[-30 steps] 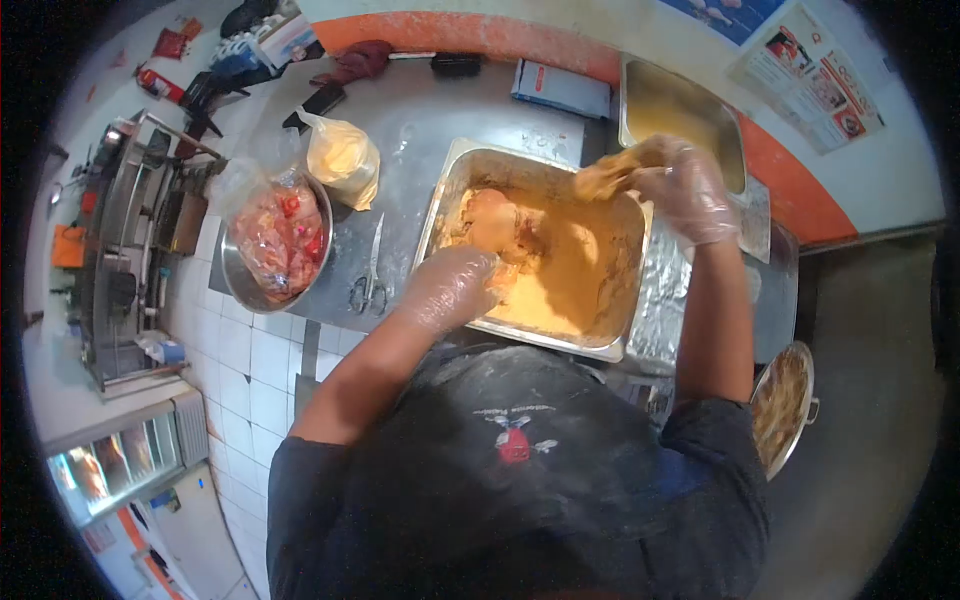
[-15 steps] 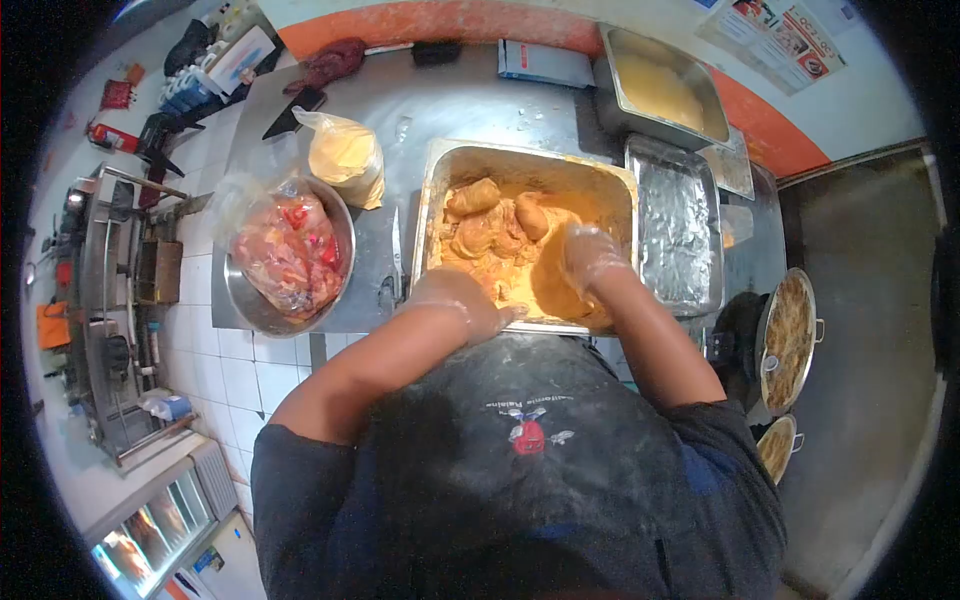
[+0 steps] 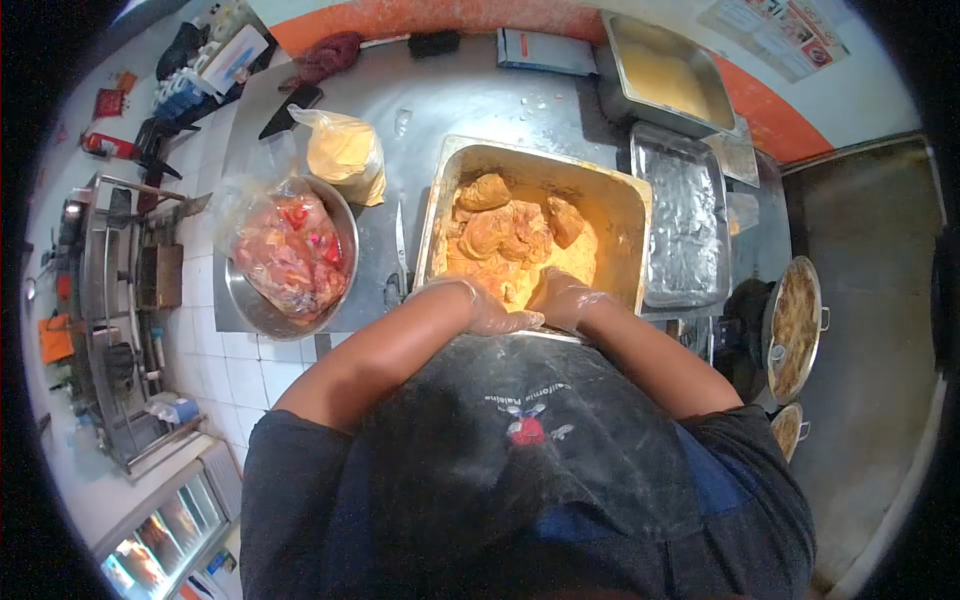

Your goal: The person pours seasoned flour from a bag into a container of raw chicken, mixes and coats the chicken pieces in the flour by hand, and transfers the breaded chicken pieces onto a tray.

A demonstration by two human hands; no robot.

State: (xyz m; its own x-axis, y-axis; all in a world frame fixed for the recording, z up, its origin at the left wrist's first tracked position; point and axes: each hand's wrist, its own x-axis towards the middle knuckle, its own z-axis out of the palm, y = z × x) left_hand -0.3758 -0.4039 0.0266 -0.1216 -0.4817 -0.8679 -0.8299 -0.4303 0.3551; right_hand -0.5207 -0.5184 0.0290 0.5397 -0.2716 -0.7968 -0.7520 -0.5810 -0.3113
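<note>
"Meat, powder-coated: where does it lie from your grip?"

"In the deep metal tray point(image 3: 600, 181) at the bench's point(image 3: 455, 95) front edge. The pieces heap toward the tray's rear-left corner, beyond both my gloved hands. Left grip point(image 3: 490, 308): at the tray's front edge, fingers pointing right. Right grip point(image 3: 562, 300): close beside it, let down into the yellow powder point(image 3: 583, 262)."

"Which is nearer, and how do the long axes run?"

"Right grip to the right-hand piece point(image 3: 566, 222), straight beyond it, its axis slanting from the tray's rear edge toward the front-right corner. Left grip to the front of the heap, where the broad piece point(image 3: 508, 232) shows no clear axis. The rear piece point(image 3: 486, 192), nearest the rear-left corner, runs roughly side to side and lies farthest from both."

"Wide or narrow?"

"I cannot tell for either grip: the right fingertips are sunk from view, the left ones shaded and run together."

"What else is obscured?"

"Much of the tray's front edge, behind my hands and dark garment point(image 3: 520, 450); also the borders between pieces, blurred by the coating."
</note>
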